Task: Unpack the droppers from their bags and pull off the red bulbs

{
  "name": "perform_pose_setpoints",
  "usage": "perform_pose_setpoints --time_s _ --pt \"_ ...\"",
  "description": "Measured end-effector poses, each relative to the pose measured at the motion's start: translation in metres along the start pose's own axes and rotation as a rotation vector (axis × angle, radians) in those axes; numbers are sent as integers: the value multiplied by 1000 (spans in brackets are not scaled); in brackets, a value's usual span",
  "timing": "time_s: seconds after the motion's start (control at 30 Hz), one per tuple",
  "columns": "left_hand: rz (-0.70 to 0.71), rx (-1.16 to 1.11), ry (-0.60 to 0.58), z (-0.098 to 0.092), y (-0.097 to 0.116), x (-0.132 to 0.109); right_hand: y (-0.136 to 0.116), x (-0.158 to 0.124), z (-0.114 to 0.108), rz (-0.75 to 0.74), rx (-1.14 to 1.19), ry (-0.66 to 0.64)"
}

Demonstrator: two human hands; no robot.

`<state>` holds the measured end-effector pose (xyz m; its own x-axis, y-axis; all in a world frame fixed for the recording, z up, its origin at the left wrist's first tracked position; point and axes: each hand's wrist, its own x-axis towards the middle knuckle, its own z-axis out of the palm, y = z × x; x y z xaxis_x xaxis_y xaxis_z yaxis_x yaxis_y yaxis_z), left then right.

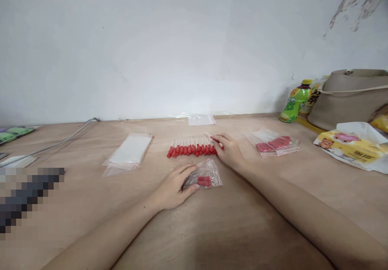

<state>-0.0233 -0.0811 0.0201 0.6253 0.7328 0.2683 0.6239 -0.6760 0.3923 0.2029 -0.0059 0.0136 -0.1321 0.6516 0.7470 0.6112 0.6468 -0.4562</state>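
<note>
My left hand (176, 184) is closed on the left side of a clear zip bag (216, 173), thumb in front and fingers behind. Inside that bag lie a few red dropper bulbs (204, 180). Just beyond it is a row of droppers (190, 149), red bulbs towards me and thin clear stems pointing to the wall. At the row's right end, my right hand (229, 150) has its thumb and fingers pinched together on a dropper, partly hidden by the fingers.
A stack of flat zip bags (129, 150) lies on the left, and a filled bag of droppers (273, 144) on the right. Another flat bag (201, 120) is by the wall. Further right are a green bottle (295, 102), a grey handbag (351, 100) and a tissue pack (353, 146). A cable (66, 138) crosses the left.
</note>
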Motion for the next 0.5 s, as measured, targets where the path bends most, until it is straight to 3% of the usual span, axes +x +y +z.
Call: perform_pose_setpoints --time_s 0.37,0.5 --pt "16 -8 9 1 -1 1 -9 3 19 -42 1 -205" --pt "19 -22 5 -1 0 0 -12 2 3 -20 -125 -71"
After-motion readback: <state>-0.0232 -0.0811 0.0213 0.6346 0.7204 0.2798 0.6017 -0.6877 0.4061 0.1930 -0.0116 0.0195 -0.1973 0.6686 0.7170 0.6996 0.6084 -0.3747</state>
